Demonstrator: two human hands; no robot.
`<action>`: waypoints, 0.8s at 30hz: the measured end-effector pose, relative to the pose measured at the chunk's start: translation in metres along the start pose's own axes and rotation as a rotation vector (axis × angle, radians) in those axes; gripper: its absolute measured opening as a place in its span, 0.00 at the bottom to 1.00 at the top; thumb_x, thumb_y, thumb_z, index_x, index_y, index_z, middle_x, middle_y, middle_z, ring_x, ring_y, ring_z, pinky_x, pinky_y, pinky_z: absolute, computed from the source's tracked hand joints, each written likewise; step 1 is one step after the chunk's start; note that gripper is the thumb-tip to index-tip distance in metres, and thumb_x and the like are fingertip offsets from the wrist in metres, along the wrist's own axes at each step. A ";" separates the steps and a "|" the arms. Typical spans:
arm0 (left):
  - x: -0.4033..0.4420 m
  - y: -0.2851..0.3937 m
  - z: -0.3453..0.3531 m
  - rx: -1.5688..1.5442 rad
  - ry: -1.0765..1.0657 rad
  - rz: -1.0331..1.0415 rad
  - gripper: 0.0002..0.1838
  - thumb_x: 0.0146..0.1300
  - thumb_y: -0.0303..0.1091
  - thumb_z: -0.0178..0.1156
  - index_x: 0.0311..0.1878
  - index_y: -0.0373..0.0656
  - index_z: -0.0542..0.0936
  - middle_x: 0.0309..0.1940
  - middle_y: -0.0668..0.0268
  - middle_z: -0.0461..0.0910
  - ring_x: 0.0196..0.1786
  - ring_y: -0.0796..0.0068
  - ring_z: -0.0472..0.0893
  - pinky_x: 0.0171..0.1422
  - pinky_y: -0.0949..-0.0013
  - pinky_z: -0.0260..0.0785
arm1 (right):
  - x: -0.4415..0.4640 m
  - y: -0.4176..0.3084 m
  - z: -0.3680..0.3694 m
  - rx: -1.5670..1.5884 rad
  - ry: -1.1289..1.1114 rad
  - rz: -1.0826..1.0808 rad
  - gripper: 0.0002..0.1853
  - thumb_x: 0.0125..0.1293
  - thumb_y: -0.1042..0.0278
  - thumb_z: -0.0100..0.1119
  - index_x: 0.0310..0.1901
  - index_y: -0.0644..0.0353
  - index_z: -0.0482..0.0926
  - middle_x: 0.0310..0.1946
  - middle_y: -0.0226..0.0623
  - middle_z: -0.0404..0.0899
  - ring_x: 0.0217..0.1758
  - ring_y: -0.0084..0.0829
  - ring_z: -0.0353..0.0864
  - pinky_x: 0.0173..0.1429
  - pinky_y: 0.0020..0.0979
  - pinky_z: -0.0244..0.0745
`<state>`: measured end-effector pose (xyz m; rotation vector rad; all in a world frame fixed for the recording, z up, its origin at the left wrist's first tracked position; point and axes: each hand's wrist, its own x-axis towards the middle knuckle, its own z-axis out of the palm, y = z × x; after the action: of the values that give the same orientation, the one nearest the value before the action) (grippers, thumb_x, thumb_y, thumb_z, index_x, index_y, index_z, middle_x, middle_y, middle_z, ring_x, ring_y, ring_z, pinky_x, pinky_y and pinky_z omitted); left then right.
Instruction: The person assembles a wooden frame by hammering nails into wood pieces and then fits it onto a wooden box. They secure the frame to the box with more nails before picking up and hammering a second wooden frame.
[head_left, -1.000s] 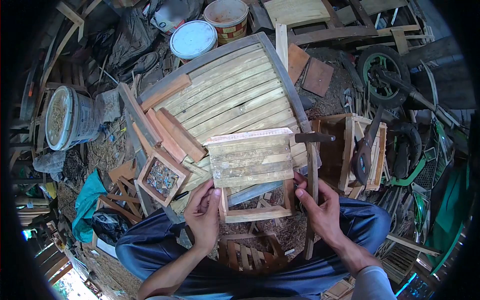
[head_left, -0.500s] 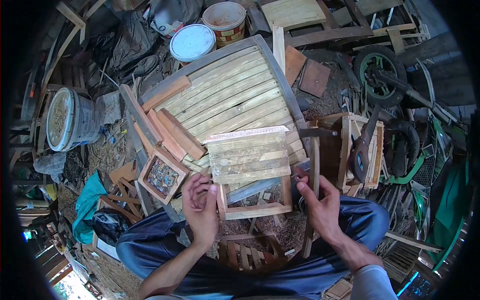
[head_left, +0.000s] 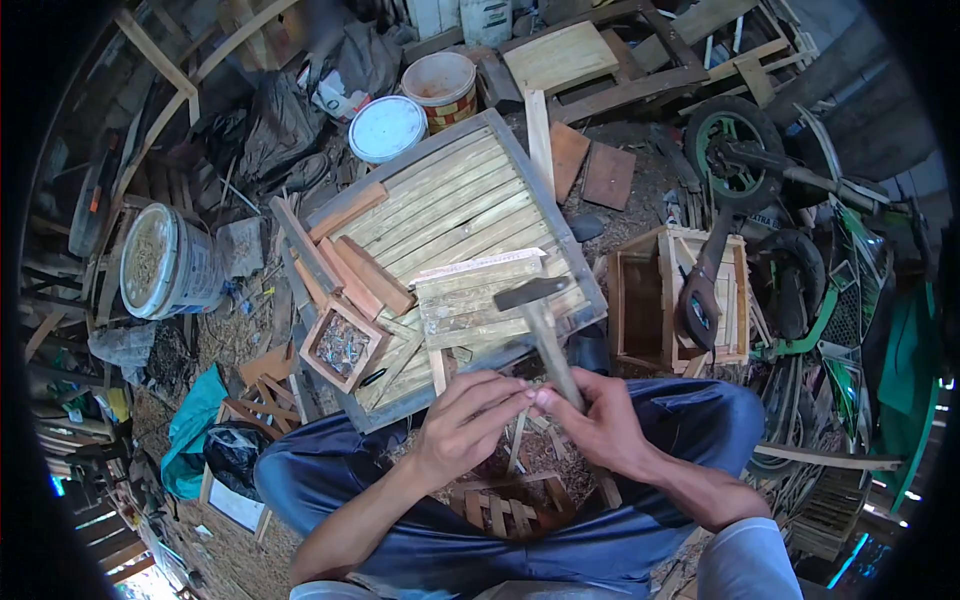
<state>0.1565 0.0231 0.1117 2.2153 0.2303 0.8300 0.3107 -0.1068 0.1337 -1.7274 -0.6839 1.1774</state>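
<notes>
I log: hammer [head_left: 548,341], head over the small slatted panel [head_left: 455,308], handle slanting down rightward to the right hand [head_left: 606,424], fingers curled round it; left hand [head_left: 458,428], fingertips meeting the right's, any pinch unclear. Tabletop [head_left: 470,200]: slatted, dark-framed. Room: littered floor [head_left: 232,350].

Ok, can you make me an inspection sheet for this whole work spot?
Surface: slatted panel, dark frame around it.
Job's things: hammer; small slatted piece over the panel.
Clutter: loose wood blocks, wooden box of small bits.
Hands: right hand holds the hammer; left hand has its fingertips at the right's; anything pinched is too small to tell.
Cables: nothing seen.
Surroundings: white-lidded bucket, green-rimmed wheel, littered floor.
</notes>
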 end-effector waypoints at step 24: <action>0.077 -0.092 0.056 0.332 0.170 -0.397 0.06 0.65 0.23 0.54 0.44 0.39 0.78 0.43 0.54 0.74 0.45 0.45 0.78 0.48 0.49 0.71 | -0.002 0.005 -0.018 -0.467 0.241 -0.180 0.11 0.76 0.67 0.50 0.48 0.68 0.69 0.29 0.62 0.77 0.38 0.66 0.77 0.39 0.51 0.71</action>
<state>0.2588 0.0855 0.0566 2.2847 0.9156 0.7983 0.3264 -0.1176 0.1329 -2.0972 -0.9958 0.7028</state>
